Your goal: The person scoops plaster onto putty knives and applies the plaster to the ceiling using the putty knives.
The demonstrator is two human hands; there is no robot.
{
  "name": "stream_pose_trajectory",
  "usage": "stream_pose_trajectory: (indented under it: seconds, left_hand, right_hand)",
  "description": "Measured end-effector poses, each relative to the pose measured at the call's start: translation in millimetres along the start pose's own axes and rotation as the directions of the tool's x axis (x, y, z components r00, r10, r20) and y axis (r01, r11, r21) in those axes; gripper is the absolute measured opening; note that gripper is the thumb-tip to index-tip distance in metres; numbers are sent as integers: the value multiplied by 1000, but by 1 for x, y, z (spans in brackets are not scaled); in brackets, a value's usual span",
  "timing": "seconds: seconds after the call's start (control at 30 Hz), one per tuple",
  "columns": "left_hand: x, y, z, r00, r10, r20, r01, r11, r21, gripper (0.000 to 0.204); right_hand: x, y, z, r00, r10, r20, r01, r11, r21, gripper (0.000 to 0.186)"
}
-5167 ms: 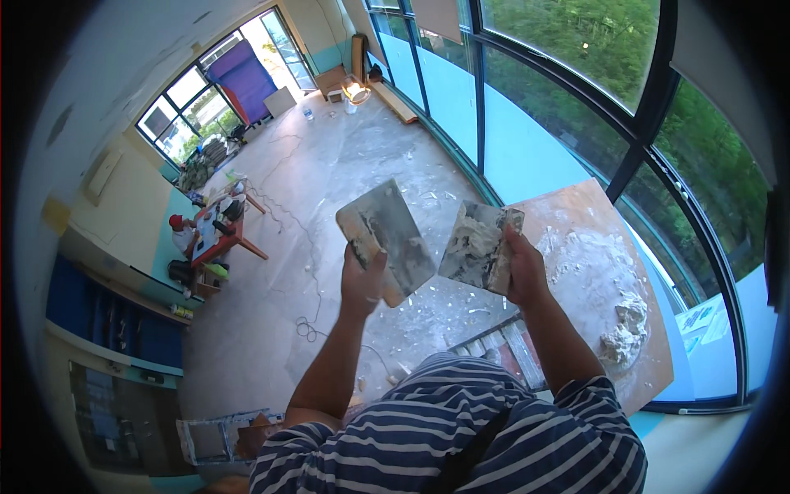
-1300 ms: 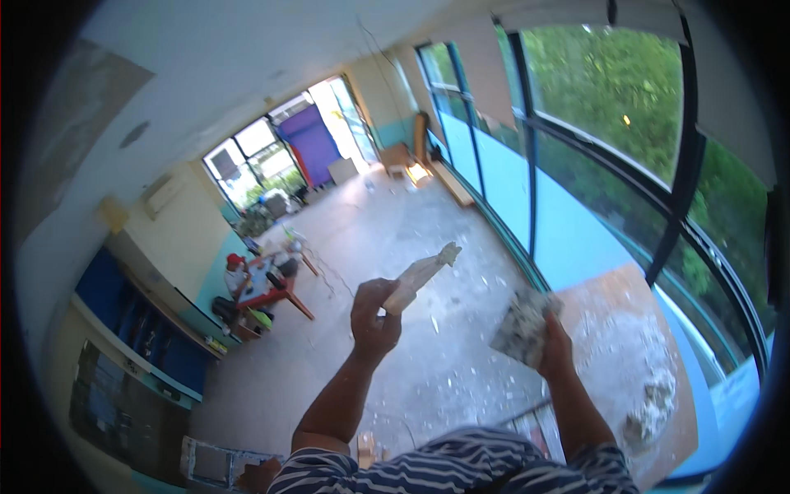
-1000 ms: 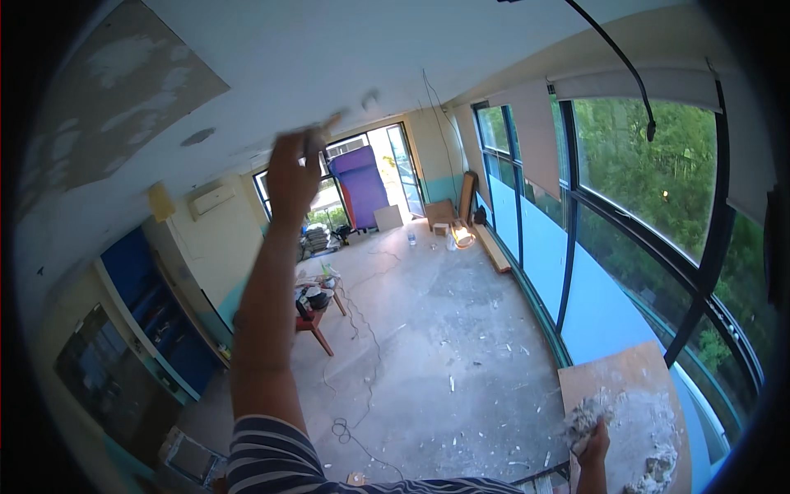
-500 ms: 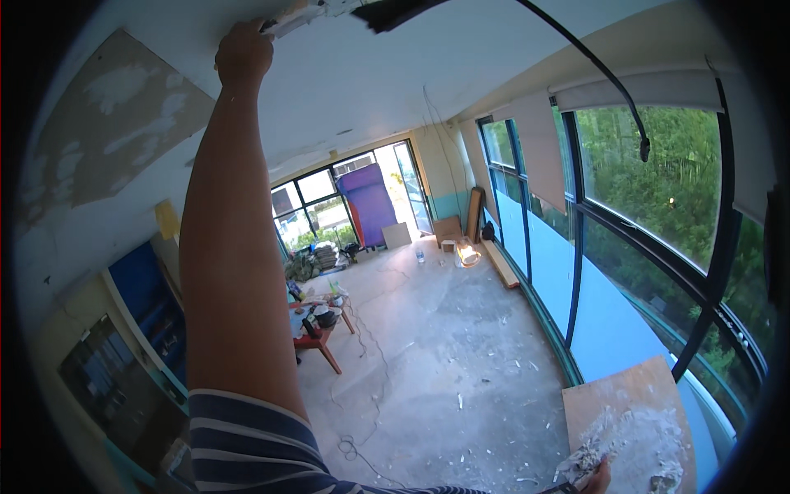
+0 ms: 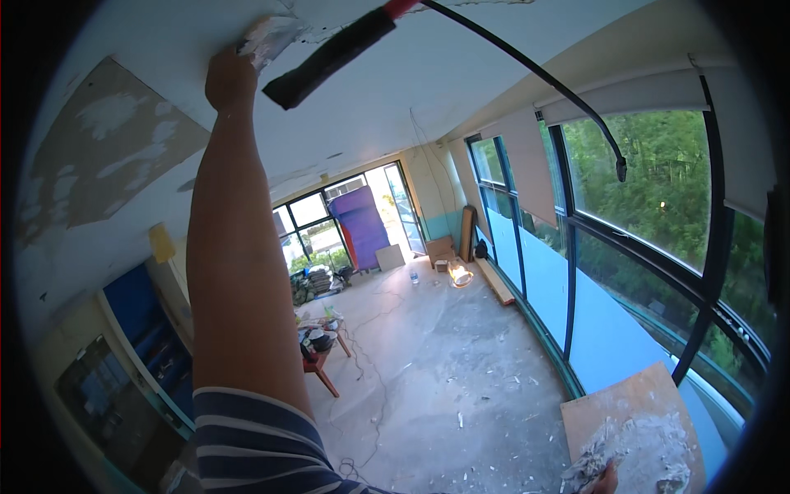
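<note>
My left arm, in a striped sleeve, reaches up to the ceiling [image 5: 395, 99]. My left hand [image 5: 230, 78] is closed around a putty knife [image 5: 276, 39], its wide blade smeared with white plaster and close against the ceiling beside a rough, cracked line. Low on the right, my right hand [image 5: 607, 479] grips the near left edge of a flat wooden board [image 5: 588, 416]. A heap of wet white plaster [image 5: 646, 449] is spread over that board. Most of my right hand is cut off by the lower edge of the picture.
A black padded bar [image 5: 333, 62] and a thin bent cable [image 5: 527, 62] cross the upper view. Windows [image 5: 642, 189] line the right side. A wooden stool [image 5: 325, 370] loaded with items stands at left; cords and white scraps litter the concrete floor [image 5: 428, 412].
My left hand and the putty knife have shifted left and slightly down in the picture. More of the black padded bar shows. My right hand stays at the board.
</note>
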State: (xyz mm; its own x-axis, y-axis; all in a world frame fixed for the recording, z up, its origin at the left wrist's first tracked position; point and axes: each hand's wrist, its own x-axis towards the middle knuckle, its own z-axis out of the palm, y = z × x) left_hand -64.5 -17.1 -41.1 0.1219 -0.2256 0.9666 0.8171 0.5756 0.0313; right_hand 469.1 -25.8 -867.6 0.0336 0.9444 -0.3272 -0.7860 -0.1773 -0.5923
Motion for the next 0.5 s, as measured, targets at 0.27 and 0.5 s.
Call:
stream_pose_trajectory:
  seconds: [0.27, 0.5]
  left_hand:
    - [-32, -11, 5, 983, -175, 45, 179, 978, -110, 33]
    - [-111, 51, 72, 962, -270, 45, 236, 738, -632, 48]
  right_hand:
    - [8, -18, -13, 950, 199, 243, -213, 977, 33, 37]
    - [-18, -28, 28, 979, 161, 125, -168, 985, 45, 38]
